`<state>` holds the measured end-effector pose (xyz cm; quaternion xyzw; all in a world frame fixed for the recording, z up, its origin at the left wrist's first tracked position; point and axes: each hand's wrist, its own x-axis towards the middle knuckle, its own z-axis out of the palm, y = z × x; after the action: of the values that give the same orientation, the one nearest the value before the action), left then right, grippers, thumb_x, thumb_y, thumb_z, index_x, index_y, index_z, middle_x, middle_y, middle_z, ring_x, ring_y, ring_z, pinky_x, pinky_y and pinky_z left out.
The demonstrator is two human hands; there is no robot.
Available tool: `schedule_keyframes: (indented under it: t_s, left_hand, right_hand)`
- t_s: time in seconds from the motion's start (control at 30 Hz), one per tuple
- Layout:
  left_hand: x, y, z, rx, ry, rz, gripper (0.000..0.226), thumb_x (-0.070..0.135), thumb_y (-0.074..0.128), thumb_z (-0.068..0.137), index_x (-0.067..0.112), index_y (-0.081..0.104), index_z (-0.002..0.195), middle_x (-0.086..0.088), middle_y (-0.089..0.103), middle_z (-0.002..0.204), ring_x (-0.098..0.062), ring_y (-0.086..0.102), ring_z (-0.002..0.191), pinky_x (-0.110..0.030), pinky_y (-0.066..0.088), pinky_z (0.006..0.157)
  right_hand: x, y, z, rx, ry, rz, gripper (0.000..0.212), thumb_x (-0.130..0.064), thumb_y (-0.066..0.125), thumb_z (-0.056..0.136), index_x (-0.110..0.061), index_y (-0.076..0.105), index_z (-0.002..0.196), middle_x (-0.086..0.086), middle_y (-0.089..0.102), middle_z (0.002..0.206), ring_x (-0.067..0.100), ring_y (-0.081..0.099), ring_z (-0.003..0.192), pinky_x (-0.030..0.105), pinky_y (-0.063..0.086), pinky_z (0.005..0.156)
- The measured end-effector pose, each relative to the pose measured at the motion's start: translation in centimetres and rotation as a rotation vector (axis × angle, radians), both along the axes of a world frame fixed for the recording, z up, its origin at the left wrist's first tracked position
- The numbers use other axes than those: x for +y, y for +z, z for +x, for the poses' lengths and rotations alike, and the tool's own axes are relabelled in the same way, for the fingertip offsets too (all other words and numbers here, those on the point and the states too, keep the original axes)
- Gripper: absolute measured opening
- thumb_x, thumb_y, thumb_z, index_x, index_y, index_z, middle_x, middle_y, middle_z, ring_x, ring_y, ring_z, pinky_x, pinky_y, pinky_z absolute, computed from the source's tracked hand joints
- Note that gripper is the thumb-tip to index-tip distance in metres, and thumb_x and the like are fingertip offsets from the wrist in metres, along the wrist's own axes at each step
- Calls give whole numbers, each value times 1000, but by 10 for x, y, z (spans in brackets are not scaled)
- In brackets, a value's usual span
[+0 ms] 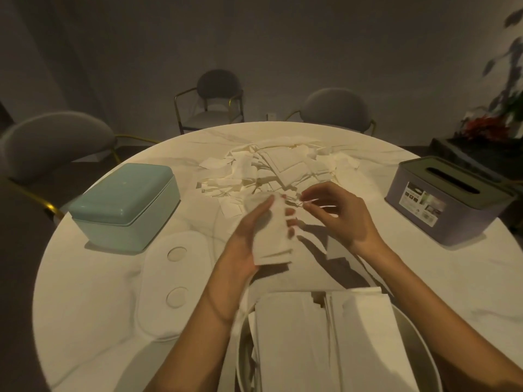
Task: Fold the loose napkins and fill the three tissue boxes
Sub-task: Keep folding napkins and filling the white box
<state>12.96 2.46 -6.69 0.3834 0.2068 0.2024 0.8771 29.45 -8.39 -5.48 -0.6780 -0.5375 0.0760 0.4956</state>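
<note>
The person had a small stack of folded napkins (273, 236) in the middle of the frame, left hand (249, 239) wrapped round it, fingertips poking out the right side. Right hand (336, 215) was just beside it, fingers curled and pinching something thin and pale, maybe a napkin edge, too blurry for me to say.

Loose napkin pile (268, 171) sat just above the hands, spread across the center of the table. At the bottom of the frame more folded napkins (325, 335) were lying over a white box (424, 346). Teal box (124, 205) on the left had its lid on, purple box (450, 199) on the right showed its slot. A white lid (175, 281) lay flat in the lower left.

Honest worry: that stack was only held from one side, so if the right hand tugged a sheet, it could fan out and the folds would come undone. Also the loose pile was messy enough that grabbing one napkin might drag a few along.

Table (85, 278) was a round pale marble-looking top. Dim room, grey chairs (53, 142) round the far edge, a plant (498, 108) at the upper right.
</note>
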Motion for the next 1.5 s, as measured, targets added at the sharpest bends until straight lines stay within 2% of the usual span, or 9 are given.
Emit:
schedule_keyframes:
  t_s: [0.23, 0.43, 0.57, 0.87, 1.0, 1.13, 1.23, 1.4, 1.5]
  left_hand:
    - [29, -6, -24, -153, 393, -123, 35, 28, 59, 103, 8, 81, 85, -12, 73, 97, -25, 67, 92, -34, 52, 88]
    - [35, -7, -26, -150, 445, -80, 43, 25, 55, 104, 14, 81, 72, -5, 69, 87, -18, 63, 78, -32, 49, 81]
    - [40, -13, -23, -35, 469, -17, 26, 25, 61, 100, 6, 78, 94, -11, 69, 95, -22, 63, 81, -35, 54, 75]
    - [25, -7, -19, 130, 297, 375, 35, 23, 78, 89, 0, 68, 114, -18, 69, 88, -27, 66, 72, -39, 59, 68]
    - [19, -1, -16, 119, 273, 660, 25, 5, 75, 91, 22, 71, 109, -3, 76, 91, -23, 70, 80, -33, 61, 70]
    - [14, 8, -18, 138, 209, 845, 44, 7, 83, 83, 47, 76, 97, 18, 75, 100, -3, 72, 90, -25, 59, 78]
    - [13, 3, -13, 215, 236, 847, 32, 22, 89, 79, 44, 78, 99, 13, 77, 101, -9, 73, 91, -37, 61, 86]
    - [11, -1, -7, 259, 366, 751, 35, 22, 88, 80, 39, 60, 94, 20, 69, 77, 7, 66, 71, -9, 48, 62]
    - [9, -2, -4, 213, 404, 648, 34, 13, 84, 84, 34, 59, 88, 14, 66, 77, 10, 64, 58, -11, 50, 52]
  right_hand:
    - [17, -27, 0, -158, -16, -448, 96, -76, 76, 59, -24, 56, 137, -9, 59, 126, 13, 59, 110, 32, 52, 94]
    - [32, -34, -13, -147, -37, -332, 49, -56, 83, 74, -18, 68, 101, -3, 63, 79, 12, 55, 68, 36, 48, 66]
    - [31, -30, -10, -19, 60, -285, 25, -32, 87, 77, -25, 68, 92, -13, 67, 87, 0, 61, 76, 14, 44, 63]
    - [16, -12, -3, 447, 59, -171, 57, -46, 84, 70, -14, 69, 115, 7, 75, 105, 24, 75, 91, 42, 63, 81]
    - [6, -7, -3, 681, 110, -272, 62, -47, 82, 67, -15, 72, 119, 8, 77, 106, 26, 74, 100, 36, 60, 90]
    - [1, -1, -9, 837, 229, -358, 45, -32, 78, 83, -10, 70, 121, 2, 77, 97, 12, 71, 84, 22, 53, 73]
    - [0, 1, -13, 860, 277, -398, 39, -29, 75, 85, -4, 72, 115, 9, 74, 93, 15, 65, 79, 31, 51, 81]
    - [4, -4, -12, 875, 245, -325, 39, -36, 72, 86, -25, 69, 124, 12, 76, 98, 22, 73, 85, 35, 62, 76]
    - [1, -4, -13, 711, 261, -258, 41, -50, 74, 78, -35, 71, 115, 1, 74, 112, 21, 73, 101, 30, 60, 80]
